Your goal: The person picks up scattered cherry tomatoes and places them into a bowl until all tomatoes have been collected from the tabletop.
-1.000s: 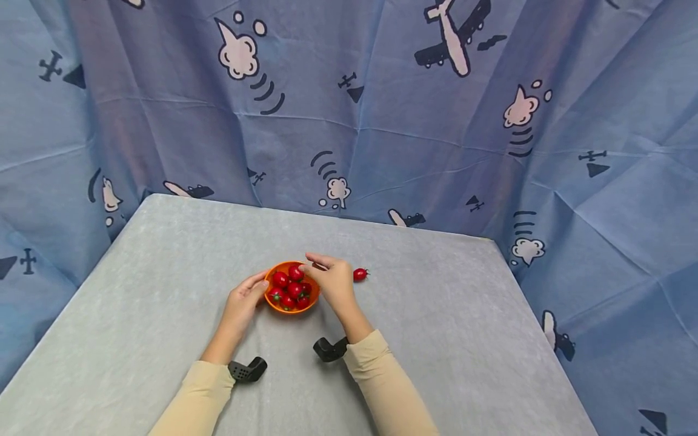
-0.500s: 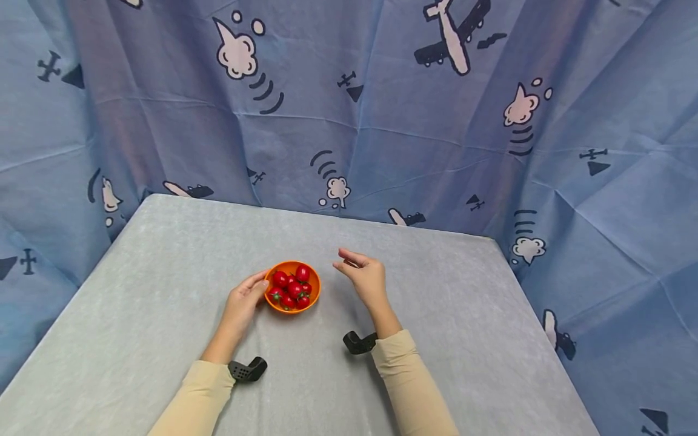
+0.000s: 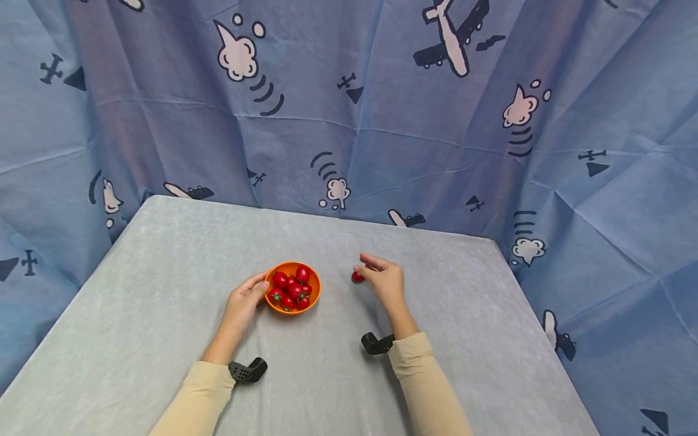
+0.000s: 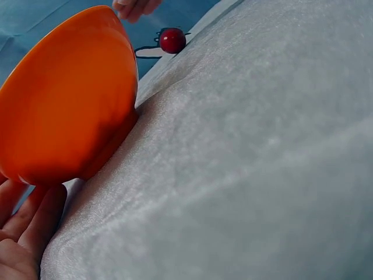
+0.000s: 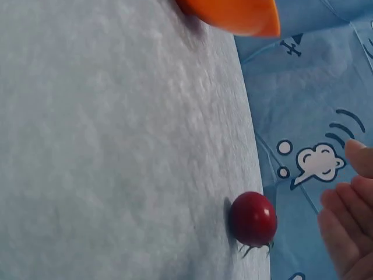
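An orange bowl (image 3: 289,312) stands on the table, holding several small red tomatoes (image 3: 294,290). My left hand (image 3: 243,303) grips its left side, thumb at the rim and fingers along the outer wall; in the left wrist view those fingers (image 4: 44,216) sit low against the bowl. One single cherry tomato (image 3: 357,277) lies on the cloth to the right of the bowl. Over it hovers my right hand (image 3: 386,284), thumb and fingers apart with nothing between them. The right wrist view shows this tomato (image 5: 253,219) with its green stem, apart from the hand (image 5: 352,216).
A pale grey cloth (image 3: 196,254) covers the table. Behind and at both sides hangs a blue curtain (image 3: 305,72) printed with planes and clouds. Each wrist wears a black camera mount, such as the left one (image 3: 248,370).
My right hand has moved right, away from above the bowl, leaving a tomato inside it, and is now over the loose tomato. The left hand stays on the bowl.
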`<state>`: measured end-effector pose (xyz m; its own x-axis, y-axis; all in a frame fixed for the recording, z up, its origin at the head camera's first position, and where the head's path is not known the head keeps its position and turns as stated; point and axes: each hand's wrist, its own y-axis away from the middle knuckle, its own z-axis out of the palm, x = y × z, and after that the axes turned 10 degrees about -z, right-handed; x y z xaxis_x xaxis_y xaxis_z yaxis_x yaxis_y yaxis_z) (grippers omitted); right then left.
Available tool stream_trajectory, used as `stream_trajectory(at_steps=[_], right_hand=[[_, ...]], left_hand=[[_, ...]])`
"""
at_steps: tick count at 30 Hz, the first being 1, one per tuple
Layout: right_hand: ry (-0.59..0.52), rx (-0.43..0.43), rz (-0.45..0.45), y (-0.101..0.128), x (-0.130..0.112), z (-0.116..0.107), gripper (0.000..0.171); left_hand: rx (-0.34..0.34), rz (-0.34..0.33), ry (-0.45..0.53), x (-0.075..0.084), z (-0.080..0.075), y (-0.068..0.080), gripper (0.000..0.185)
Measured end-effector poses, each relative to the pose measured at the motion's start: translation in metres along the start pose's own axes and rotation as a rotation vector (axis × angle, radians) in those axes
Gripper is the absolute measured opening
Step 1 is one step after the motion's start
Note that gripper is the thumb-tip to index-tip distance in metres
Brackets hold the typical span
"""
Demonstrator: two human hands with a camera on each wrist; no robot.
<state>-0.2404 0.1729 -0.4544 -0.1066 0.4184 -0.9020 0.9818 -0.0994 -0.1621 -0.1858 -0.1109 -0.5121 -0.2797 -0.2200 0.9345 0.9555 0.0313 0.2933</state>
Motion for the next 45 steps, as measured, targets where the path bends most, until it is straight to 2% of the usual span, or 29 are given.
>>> stream_trajectory(at_steps=[12, 23, 34, 45], right_hand=[[-0.025, -0.042, 0.017, -0.005, 0.019, -0.01, 0.05], [0.035, -0.112, 0.063, -0.011, 0.031, -0.007, 0.054], [0.043, -0.111, 0.038, -0.015, 0.037, 0.001, 0.048], [0.13, -0.129, 0.053, -0.012, 0.04, 0.003, 0.04]], left_hand=[[0.011, -0.008, -0.016, 0.0, -0.001, 0.0, 0.042], [0.008, -0.011, -0.019, 0.0, -0.001, 0.0, 0.042], [0.009, -0.013, -0.012, 0.001, 0.0, 0.0, 0.042], [0.013, -0.021, -0.027, 0.001, 0.0, 0.002, 0.041]])
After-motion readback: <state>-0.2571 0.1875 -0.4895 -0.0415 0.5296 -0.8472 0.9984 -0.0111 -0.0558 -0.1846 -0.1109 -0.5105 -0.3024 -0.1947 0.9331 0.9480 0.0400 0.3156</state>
